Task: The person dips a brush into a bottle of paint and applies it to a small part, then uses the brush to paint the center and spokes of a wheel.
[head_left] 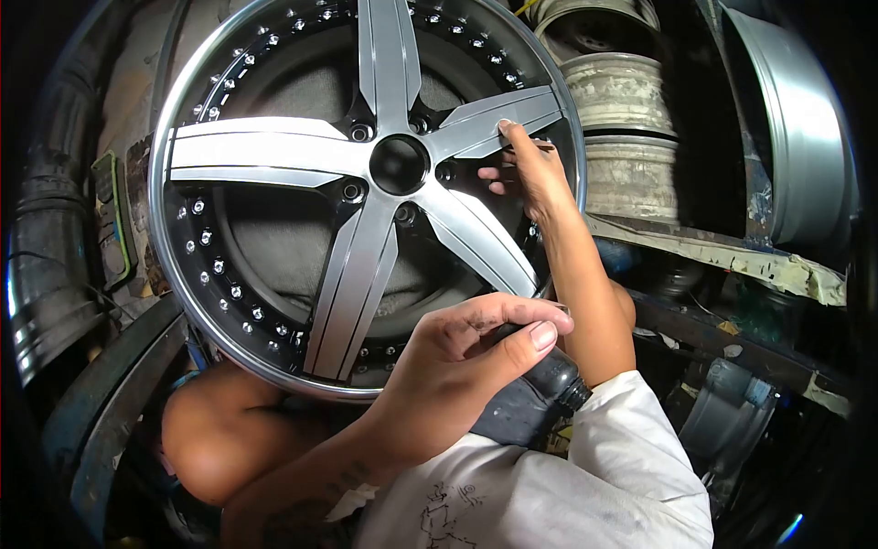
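A five-spoke car wheel [265, 151], silver on the spoke faces with a black inner barrel and a polished lip, stands in front of me and leans toward my lap. My right hand [530, 169] is on the right-hand spoke, its thumb pressed on the face and fingers curled below the edge. A thin dark thing shows beside that hand, too small to name. Nearer to me, my left hand [457, 366] is closed around a black bottle [544, 371], whose threaded neck points down to the right. The fingers under the bottle are hidden.
Worn bare rims [631, 96] are stacked at the upper right, beside a large silver rim [796, 119]. A rack beam [722, 252] with torn paper runs below them. Dark metal parts [64, 247] crowd the left side. My knee [210, 425] is under the wheel.
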A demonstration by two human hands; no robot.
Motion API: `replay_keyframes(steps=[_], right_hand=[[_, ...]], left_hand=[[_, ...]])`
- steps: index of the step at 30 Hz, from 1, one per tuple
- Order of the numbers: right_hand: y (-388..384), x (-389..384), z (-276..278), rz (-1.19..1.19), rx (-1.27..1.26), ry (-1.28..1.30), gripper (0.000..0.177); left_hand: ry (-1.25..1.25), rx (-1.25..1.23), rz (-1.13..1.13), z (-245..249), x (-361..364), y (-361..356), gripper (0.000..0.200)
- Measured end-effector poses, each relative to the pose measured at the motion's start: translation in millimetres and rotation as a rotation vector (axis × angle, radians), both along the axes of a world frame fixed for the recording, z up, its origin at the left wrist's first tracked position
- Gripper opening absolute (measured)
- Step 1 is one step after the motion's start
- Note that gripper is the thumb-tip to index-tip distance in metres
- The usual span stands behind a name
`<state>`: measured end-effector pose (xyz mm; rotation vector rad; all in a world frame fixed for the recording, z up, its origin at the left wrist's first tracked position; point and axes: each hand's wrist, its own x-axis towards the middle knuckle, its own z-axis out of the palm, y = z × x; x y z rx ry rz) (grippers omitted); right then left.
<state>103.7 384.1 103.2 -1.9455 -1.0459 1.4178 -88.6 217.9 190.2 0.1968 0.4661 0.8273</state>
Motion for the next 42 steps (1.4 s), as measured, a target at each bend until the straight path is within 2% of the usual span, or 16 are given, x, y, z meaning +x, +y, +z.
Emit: replay_keyframes(steps=[6, 17, 24, 31, 33, 37, 41, 42], right_hand=[[0.8, -4.2, -0.8, -0.044, 0.036, -0.013, 0.054], [-0.9, 3.1, -1.3, -0.011, 0.003, 0.004, 0.061], [-3.5, 7.3, -6.2, -0.035, 0.018, 0.014, 0.054], [0.5, -0.1, -3.8, -0.042, 0.039, -0.014, 0.061], [-2.5, 4.3, -3.9, -0.046, 0.037, -0.021, 0.061], [-22.4, 17.7, 12.4, 0.006, -0.046, -0.03, 0.068], [-42.6, 35.5, 34.4, 0.136, 0.027, -0.101, 0.049], [-45.5, 37.5, 40.5, 0.145, 0.068, -0.132, 0.037]], left_hand=[[0.012, -0.027, -0.013, 4.8, -2.6, 3.6, 0.018], [0.077, -0.026, -0.043, 3.2, 2.4, 2.2, 0.019], [0.06, -0.067, -0.031, 6.0, 8.4, 0.9, 0.019], [0.057, 0.017, 0.027, -4.1, 18.5, 0.6, 0.021], [0.004, -0.031, -0.045, 0.2, 14.0, 1.3, 0.022], [-0.032, -0.05, -0.026, -4.6, 15.0, -3.7, 0.021], [-0.056, -0.108, -0.06, -1.6, 14.2, -4.8, 0.021], [-0.041, -0.094, -0.068, 0.1, 14.5, -4.8, 0.021]])
